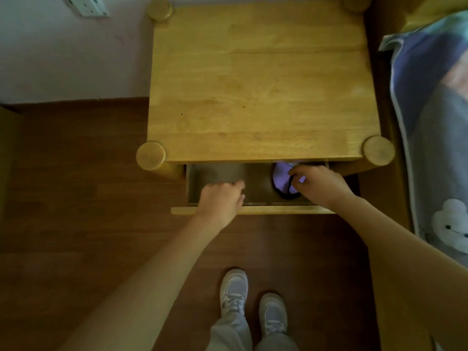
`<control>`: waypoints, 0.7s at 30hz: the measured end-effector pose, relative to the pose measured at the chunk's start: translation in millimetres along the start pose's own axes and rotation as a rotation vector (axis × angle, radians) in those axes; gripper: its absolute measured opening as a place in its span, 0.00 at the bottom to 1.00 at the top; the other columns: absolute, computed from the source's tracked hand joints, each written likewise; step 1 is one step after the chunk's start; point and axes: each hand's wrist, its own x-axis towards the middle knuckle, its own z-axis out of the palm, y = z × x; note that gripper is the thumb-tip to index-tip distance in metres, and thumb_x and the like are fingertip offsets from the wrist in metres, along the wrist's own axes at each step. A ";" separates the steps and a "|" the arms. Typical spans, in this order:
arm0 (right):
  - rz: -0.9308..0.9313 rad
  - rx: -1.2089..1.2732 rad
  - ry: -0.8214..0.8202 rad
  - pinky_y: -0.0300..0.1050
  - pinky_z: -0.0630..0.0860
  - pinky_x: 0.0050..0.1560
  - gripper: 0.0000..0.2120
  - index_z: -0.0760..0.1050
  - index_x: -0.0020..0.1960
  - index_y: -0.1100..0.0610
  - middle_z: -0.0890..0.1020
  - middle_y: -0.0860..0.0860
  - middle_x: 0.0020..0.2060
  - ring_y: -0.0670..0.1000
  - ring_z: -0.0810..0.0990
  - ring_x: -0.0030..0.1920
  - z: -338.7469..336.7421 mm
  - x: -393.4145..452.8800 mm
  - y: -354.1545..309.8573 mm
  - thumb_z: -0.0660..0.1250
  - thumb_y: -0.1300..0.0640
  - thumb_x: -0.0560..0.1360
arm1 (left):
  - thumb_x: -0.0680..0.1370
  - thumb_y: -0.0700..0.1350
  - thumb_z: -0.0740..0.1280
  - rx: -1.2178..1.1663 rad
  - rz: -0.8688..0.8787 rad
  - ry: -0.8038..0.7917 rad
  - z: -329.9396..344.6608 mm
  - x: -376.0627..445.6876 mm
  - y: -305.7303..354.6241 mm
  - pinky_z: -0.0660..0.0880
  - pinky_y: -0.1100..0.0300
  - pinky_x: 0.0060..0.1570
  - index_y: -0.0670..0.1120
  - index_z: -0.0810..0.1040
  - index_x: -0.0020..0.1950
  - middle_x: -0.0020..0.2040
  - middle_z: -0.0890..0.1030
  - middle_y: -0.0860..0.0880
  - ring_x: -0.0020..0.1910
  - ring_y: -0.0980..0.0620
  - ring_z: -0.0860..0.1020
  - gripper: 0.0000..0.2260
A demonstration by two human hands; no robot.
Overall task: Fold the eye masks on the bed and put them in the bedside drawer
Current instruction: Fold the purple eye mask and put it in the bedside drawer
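Note:
The bedside drawer (pixel 258 210) stands pulled out below the wooden nightstand top (pixel 258 79). A purple eye mask with a black edge (pixel 283 179) lies folded in the drawer's right half. My right hand (pixel 320 184) reaches into the drawer and its fingers grip that mask. My left hand (pixel 221 200) rests over the drawer's front edge, fingers curled down into the left half, which looks bare. Whether more masks lie under the right hand is hidden.
The bed (pixel 435 127) with a blue-grey patterned cover runs along the right edge. Dark wooden floor (pixel 76 198) lies to the left and below. My two feet in white shoes (pixel 253 305) stand in front of the drawer. A wall socket (pixel 87 5) is at the top left.

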 end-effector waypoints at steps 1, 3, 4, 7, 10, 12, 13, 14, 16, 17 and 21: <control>-0.015 0.041 0.006 0.49 0.76 0.48 0.14 0.73 0.62 0.46 0.81 0.46 0.54 0.52 0.79 0.55 -3.8 -4.8 -3.3 0.61 0.53 0.77 | 0.82 0.51 0.56 -0.008 -0.012 -0.007 -5.8 -1.3 0.1 0.69 0.58 0.37 0.52 0.71 0.64 0.49 0.82 0.50 0.46 0.48 0.81 0.13; -0.036 0.115 0.010 0.51 0.77 0.50 0.13 0.74 0.60 0.44 0.82 0.45 0.52 0.50 0.80 0.53 -17.8 -20.5 -7.8 0.62 0.52 0.76 | 0.82 0.51 0.57 -0.017 -0.017 0.010 -22.7 -3.5 4.2 0.68 0.59 0.34 0.52 0.71 0.64 0.48 0.82 0.51 0.43 0.50 0.81 0.13; -0.049 0.153 0.027 0.52 0.78 0.51 0.13 0.74 0.60 0.44 0.82 0.45 0.52 0.49 0.80 0.53 -27.4 -31.0 -9.3 0.62 0.52 0.76 | 0.81 0.52 0.57 -0.020 -0.013 0.023 -35.0 -4.0 8.1 0.69 0.59 0.33 0.53 0.71 0.64 0.47 0.82 0.52 0.42 0.51 0.81 0.12; -0.088 0.280 0.099 0.50 0.78 0.52 0.14 0.74 0.62 0.46 0.82 0.42 0.50 0.45 0.79 0.51 -56.6 -67.1 -12.1 0.62 0.52 0.77 | 0.81 0.53 0.58 -0.025 0.021 0.076 -74.4 -3.1 24.3 0.75 0.58 0.33 0.54 0.73 0.62 0.48 0.83 0.53 0.42 0.53 0.81 0.12; -0.089 0.422 0.197 0.46 0.79 0.51 0.14 0.72 0.62 0.45 0.80 0.39 0.50 0.40 0.79 0.50 -82.9 -109.7 -8.0 0.63 0.53 0.77 | 0.80 0.53 0.59 -0.041 0.101 0.132 -114.3 -2.3 51.9 0.75 0.57 0.32 0.53 0.74 0.60 0.46 0.83 0.53 0.39 0.54 0.80 0.11; -0.068 0.503 0.269 0.45 0.79 0.52 0.16 0.70 0.64 0.44 0.79 0.38 0.51 0.39 0.79 0.50 -97.1 -141.6 2.9 0.63 0.52 0.77 | 0.80 0.52 0.60 -0.067 0.179 0.154 -137.5 -3.5 80.0 0.70 0.61 0.28 0.53 0.74 0.59 0.41 0.81 0.55 0.34 0.55 0.78 0.10; -0.052 0.540 0.306 0.44 0.79 0.52 0.16 0.69 0.64 0.43 0.79 0.38 0.52 0.39 0.79 0.50 -102.2 -157.9 11.2 0.63 0.52 0.77 | 0.80 0.52 0.60 -0.063 0.221 0.165 -147.2 -4.4 96.1 0.66 0.62 0.26 0.54 0.74 0.59 0.39 0.80 0.56 0.33 0.56 0.76 0.10; -0.036 0.582 0.344 0.42 0.79 0.52 0.17 0.69 0.65 0.43 0.79 0.38 0.52 0.38 0.79 0.50 -106.9 -175.2 19.9 0.63 0.52 0.77 | 0.80 0.52 0.60 -0.056 0.259 0.175 -156.1 -5.5 113.1 0.64 0.64 0.25 0.54 0.74 0.59 0.38 0.78 0.57 0.33 0.58 0.75 0.09; 0.020 0.689 0.414 0.39 0.77 0.52 0.17 0.70 0.65 0.43 0.79 0.37 0.51 0.37 0.79 0.51 -110.5 -206.9 39.7 0.64 0.53 0.78 | 0.80 0.53 0.60 -0.054 0.322 0.177 -167.5 -8.8 146.3 0.62 0.65 0.26 0.55 0.74 0.59 0.38 0.76 0.59 0.34 0.59 0.74 0.09; 0.062 0.748 0.455 0.38 0.77 0.52 0.16 0.70 0.64 0.43 0.80 0.37 0.51 0.37 0.78 0.51 -110.6 -224.2 52.1 0.64 0.53 0.78 | 0.80 0.53 0.60 -0.053 0.358 0.168 -170.8 -10.9 165.0 0.61 0.65 0.26 0.55 0.74 0.59 0.39 0.76 0.59 0.35 0.58 0.74 0.10; 0.221 0.853 0.584 0.43 0.78 0.53 0.15 0.72 0.63 0.44 0.81 0.39 0.50 0.40 0.80 0.50 -98.0 -289.6 111.5 0.64 0.53 0.77 | 0.80 0.54 0.60 -0.038 0.522 0.139 -165.2 -17.8 246.0 0.62 0.64 0.29 0.56 0.74 0.59 0.44 0.81 0.57 0.42 0.57 0.78 0.10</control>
